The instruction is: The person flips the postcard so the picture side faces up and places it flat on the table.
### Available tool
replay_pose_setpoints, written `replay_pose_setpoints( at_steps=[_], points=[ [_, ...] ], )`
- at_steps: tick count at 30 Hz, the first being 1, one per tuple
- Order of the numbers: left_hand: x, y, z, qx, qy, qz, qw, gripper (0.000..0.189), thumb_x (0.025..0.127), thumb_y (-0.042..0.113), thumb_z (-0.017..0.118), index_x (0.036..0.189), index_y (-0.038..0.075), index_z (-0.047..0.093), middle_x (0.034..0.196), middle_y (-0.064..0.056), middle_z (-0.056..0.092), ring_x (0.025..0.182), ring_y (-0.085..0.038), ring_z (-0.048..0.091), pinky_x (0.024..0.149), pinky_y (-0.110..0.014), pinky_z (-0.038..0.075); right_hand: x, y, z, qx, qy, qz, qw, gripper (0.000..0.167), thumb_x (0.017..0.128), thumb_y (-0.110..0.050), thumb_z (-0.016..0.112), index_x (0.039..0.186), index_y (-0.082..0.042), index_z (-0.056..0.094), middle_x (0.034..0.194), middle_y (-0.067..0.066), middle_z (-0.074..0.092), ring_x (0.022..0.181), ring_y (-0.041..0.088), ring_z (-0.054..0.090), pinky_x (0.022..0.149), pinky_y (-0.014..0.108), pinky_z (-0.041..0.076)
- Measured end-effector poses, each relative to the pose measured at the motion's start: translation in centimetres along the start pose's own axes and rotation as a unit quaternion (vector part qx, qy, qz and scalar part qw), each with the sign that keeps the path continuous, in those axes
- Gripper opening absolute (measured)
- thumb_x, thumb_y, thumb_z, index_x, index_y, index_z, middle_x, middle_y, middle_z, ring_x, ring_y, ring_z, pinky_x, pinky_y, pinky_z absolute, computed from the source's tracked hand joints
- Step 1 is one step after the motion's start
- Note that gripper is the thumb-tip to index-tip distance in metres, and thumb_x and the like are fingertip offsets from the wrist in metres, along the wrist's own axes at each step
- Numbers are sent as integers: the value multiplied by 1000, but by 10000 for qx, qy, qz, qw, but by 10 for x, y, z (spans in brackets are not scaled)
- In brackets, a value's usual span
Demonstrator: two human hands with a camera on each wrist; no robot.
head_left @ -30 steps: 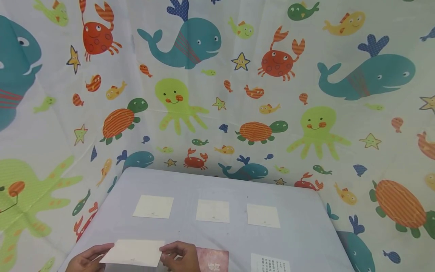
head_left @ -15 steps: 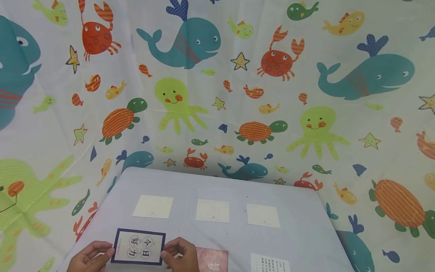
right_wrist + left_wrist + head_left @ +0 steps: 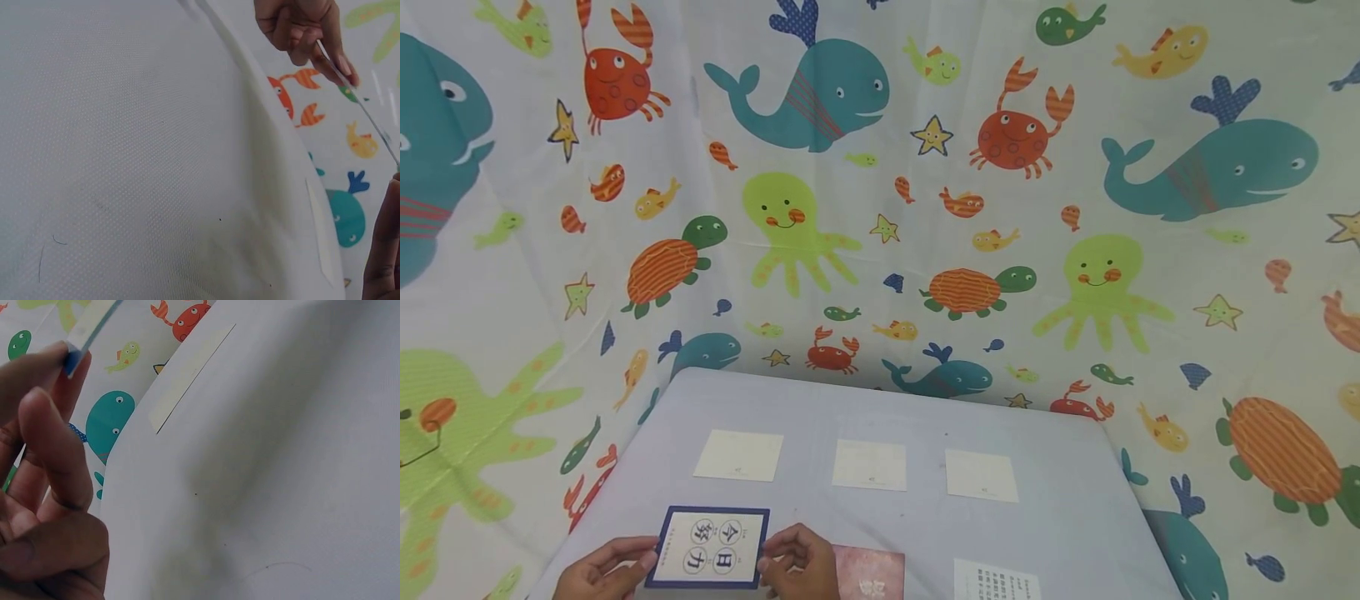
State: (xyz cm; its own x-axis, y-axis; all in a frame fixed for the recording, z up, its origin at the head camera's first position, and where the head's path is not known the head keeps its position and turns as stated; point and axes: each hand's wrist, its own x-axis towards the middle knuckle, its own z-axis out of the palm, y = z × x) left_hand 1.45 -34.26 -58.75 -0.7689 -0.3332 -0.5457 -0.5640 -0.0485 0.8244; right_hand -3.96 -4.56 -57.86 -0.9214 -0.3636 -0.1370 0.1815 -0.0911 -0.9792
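Note:
A white card with a dark blue border and several circled characters [image 3: 711, 547] is held up above the table between both hands, its printed side toward the head camera. My left hand [image 3: 608, 568] pinches the card's left edge. At the opposite edge, my right hand [image 3: 799, 564] pinches it between thumb and fingers. In the left wrist view a corner of the card [image 3: 87, 331] shows at the left fingertips. The right wrist view has the card [image 3: 369, 115] nearly edge-on, spanning from the left hand [image 3: 305, 28] to the right fingers [image 3: 382, 244].
Three cream cards, the left [image 3: 739, 456], middle [image 3: 870, 465] and right [image 3: 981, 475], lie in a row farther back on the white table [image 3: 1060, 517]. A pinkish-red card [image 3: 872, 571] and a white card with text [image 3: 997, 580] lie near the front. A sea-animal curtain [image 3: 880, 250] hangs behind.
The held card showed its blank cream side a second ago; it has been turned over to its blue-bordered printed side. Since then it has shifted slightly right. The cards on the table have not moved.

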Motion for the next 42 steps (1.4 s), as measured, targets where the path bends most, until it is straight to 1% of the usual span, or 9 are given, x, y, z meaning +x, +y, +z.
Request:
replay_pose_setpoints(
  at_steps=[4, 9, 12, 16, 21, 28, 31, 37, 42],
  points=[
    [1, -1, 0, 50, 30, 7, 10000, 60, 85, 48, 88, 127, 8, 74, 103, 0, 79, 88, -25, 75, 71, -36, 60, 0, 3, -2, -63, -94, 34, 9999, 19, 87, -7, 77, 105, -12, 74, 92, -5, 75, 71, 4, 72, 61, 20, 59],
    [2, -3, -1, 125, 72, 65, 9999, 62, 84, 46, 89, 129, 6, 73, 102, -1, 79, 86, -25, 75, 69, -35, 60, -1, 4, -2, -165, -69, 117, 9998, 21, 86, -6, 78, 106, -14, 76, 91, -7, 74, 71, 5, 72, 62, 20, 59],
    [4, -4, 0, 455, 111, 127, 9988, 69, 83, 50, 89, 131, 4, 72, 103, -2, 79, 84, -24, 73, 67, -34, 57, -1, 4, -2, -214, -65, 130, 9997, 23, 86, -7, 78, 107, -15, 77, 90, -6, 75, 71, 6, 72, 62, 20, 59],
    [10, -6, 1, 993, 147, 158, 9948, 77, 80, 58, 88, 131, 3, 72, 106, -5, 78, 83, -23, 69, 65, -35, 54, 1, 5, -3, -322, -95, 96, 9994, 25, 86, -8, 78, 109, -16, 77, 90, -6, 75, 71, 4, 71, 63, 19, 59],
    [14, -9, 0, 1303, 96, 110, 9914, 80, 80, 61, 87, 131, 2, 71, 108, -8, 78, 83, -22, 66, 65, -35, 52, 2, 11, -4, -522, -39, 68, 9986, 26, 85, -9, 78, 109, -18, 78, 87, -10, 74, 70, 3, 69, 62, 19, 58],
    [17, -14, 0, 1178, -44, -184, 9929, 81, 77, 60, 90, 129, 1, 71, 104, -9, 76, 83, -23, 66, 71, -40, 58, 3, 16, -4, -758, 32, 304, 9967, 24, 85, -12, 79, 107, -22, 79, 84, -10, 74, 69, 5, 69, 61, 19, 54],
    [18, -17, 1, 1117, -41, -196, 9935, 81, 76, 58, 90, 130, 0, 71, 103, -8, 76, 82, -24, 68, 72, -41, 59, 3, 19, -5, -832, 25, 344, 9959, 23, 86, -14, 80, 107, -23, 79, 84, -9, 74, 70, 6, 69, 63, 20, 53],
    [21, -22, 1, 1067, -69, -208, 9941, 79, 78, 56, 90, 130, 0, 70, 103, -9, 76, 82, -25, 70, 73, -43, 62, 4, 22, -6, -926, -5, 236, 9954, 24, 85, -14, 80, 107, -23, 79, 84, -11, 74, 70, 4, 68, 64, 20, 53],
    [24, -24, 1, 1239, -96, -196, 9920, 81, 79, 58, 88, 131, 0, 69, 105, -10, 76, 83, -24, 69, 73, -43, 61, 7, 25, -5, -1177, 95, 130, 9929, 25, 84, -12, 80, 105, -25, 80, 82, -15, 74, 70, 1, 68, 63, 20, 54]
  ],
)
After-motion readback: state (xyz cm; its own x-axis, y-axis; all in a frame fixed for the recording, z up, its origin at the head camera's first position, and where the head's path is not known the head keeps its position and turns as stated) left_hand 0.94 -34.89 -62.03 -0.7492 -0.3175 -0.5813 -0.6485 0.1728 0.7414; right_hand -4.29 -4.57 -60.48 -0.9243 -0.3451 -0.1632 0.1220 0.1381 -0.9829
